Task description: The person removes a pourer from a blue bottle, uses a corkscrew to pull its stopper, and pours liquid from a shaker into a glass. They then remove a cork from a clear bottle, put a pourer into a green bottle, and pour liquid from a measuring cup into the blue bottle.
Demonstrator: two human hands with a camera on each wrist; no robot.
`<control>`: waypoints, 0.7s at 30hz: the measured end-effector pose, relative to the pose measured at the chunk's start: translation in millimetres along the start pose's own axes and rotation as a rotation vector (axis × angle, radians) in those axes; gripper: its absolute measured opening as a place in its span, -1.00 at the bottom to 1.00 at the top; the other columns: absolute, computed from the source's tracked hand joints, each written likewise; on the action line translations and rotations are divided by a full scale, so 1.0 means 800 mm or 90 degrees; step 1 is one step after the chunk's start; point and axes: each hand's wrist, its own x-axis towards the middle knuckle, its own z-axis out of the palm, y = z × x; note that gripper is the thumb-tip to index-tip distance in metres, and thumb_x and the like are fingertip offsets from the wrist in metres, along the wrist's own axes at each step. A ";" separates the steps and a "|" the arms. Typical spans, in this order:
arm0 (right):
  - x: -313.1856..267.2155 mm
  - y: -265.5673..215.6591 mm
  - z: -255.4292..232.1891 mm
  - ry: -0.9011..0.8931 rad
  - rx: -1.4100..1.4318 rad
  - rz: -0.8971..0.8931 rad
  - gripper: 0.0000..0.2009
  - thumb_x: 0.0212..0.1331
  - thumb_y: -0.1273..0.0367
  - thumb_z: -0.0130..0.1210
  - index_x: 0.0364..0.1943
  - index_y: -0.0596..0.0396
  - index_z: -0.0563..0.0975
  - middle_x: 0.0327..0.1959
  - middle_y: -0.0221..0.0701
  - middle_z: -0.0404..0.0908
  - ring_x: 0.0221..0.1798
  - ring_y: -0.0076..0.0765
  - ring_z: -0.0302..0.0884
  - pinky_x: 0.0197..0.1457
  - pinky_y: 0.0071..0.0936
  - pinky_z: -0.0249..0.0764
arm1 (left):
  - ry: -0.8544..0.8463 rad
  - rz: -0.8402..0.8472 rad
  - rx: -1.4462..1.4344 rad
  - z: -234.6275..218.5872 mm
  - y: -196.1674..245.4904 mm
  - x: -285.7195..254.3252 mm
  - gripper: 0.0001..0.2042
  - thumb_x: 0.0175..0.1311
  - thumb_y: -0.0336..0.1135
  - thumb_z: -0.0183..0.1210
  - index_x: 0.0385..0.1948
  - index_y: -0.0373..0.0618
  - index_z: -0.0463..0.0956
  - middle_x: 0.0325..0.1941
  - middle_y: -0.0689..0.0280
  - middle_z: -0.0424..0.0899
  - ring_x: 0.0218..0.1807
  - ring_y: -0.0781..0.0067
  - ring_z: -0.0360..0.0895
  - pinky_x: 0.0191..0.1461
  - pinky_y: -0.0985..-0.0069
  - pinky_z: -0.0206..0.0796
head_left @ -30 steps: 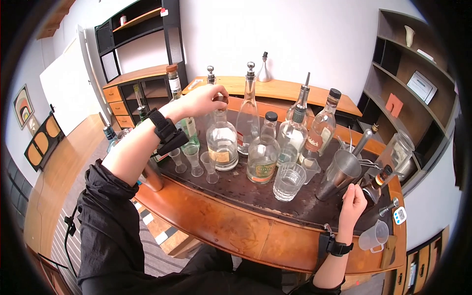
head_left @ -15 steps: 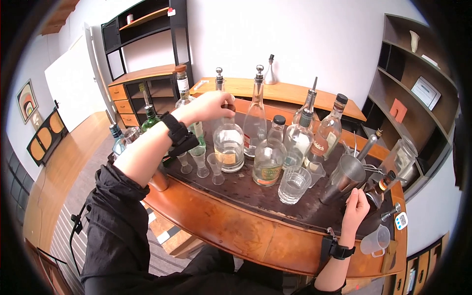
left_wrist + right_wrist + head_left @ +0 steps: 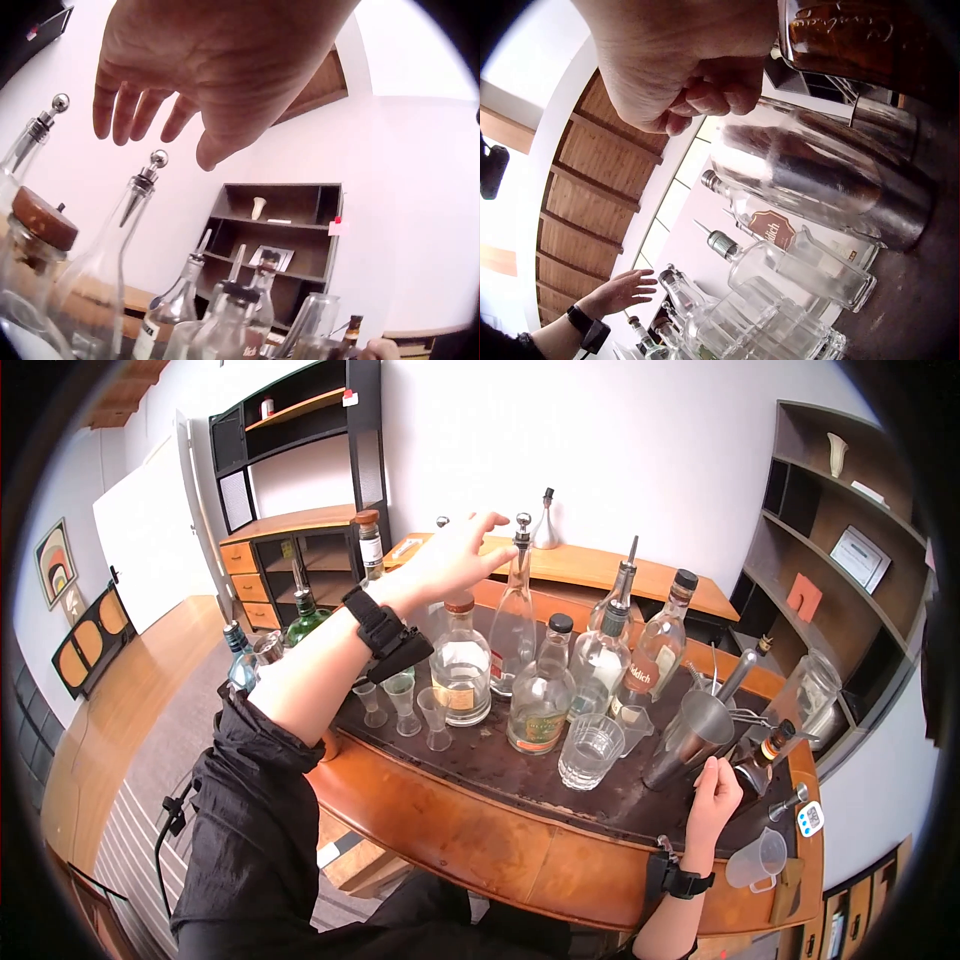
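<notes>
My left hand (image 3: pixel 452 565) is raised over the bottles with its fingers spread and nothing in it. Its fingertips reach toward the ball-topped stopper (image 3: pixel 522 528) of a tall clear bottle (image 3: pixel 514 622); in the left wrist view a gap shows between hand and stopper (image 3: pixel 148 171). Below the wrist stands a round clear bottle (image 3: pixel 461 672) with its brown stopper (image 3: pixel 45 219) in the neck. At the right, my right hand (image 3: pixel 714 805) is curled into a loose fist, holding nothing. It hovers beside a metal shaker tin (image 3: pixel 690 738) and an amber bottle (image 3: pixel 757 770).
A cut-glass tumbler (image 3: pixel 590 755), a green-labelled bottle (image 3: pixel 541 715) and several more bottles crowd the dark table top. Small jigger-shaped glasses (image 3: pixel 435 720) stand in front at left. A plastic measuring jug (image 3: pixel 757 860) and a timer (image 3: pixel 810 819) lie at the right edge.
The left hand has let go of the round bottle's brown stopper, leaving it in the neck. It has lifted, spread its fingers and moved right toward the tall bottle. The right hand stays put.
</notes>
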 end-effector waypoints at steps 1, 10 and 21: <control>0.000 -0.001 0.000 0.003 0.001 -0.001 -0.62 0.38 0.43 -0.03 -0.65 0.17 0.20 -0.71 -0.54 0.22 -0.59 -0.71 0.07 -0.53 -0.57 0.01 | 0.001 0.003 0.001 -0.005 0.007 -0.002 -0.48 0.38 -0.01 0.09 0.24 -0.16 0.31 0.10 0.07 0.51 0.09 0.24 0.50 0.20 0.33 0.35; -0.001 -0.010 -0.001 -0.003 -0.012 -0.022 -0.64 0.36 0.46 -0.03 -0.64 0.17 0.20 -0.73 -0.53 0.20 -0.61 -0.69 0.08 -0.54 -0.56 0.02 | -0.108 0.141 -0.122 -0.038 0.080 -0.204 -0.72 0.29 -0.25 0.20 -0.03 -0.11 0.56 -0.04 0.21 0.62 0.06 0.22 0.52 0.18 0.30 0.33; 0.000 0.034 0.002 0.001 0.037 0.047 -0.63 0.42 0.38 -0.07 -0.61 0.11 0.22 -0.67 -0.60 0.13 -0.57 -0.72 0.04 -0.50 -0.59 -0.02 | 0.458 -0.326 -0.121 -0.055 -0.026 -0.405 -0.49 0.16 -0.51 0.21 0.19 -0.20 0.29 0.17 0.23 0.42 0.09 0.40 0.40 0.13 0.44 0.28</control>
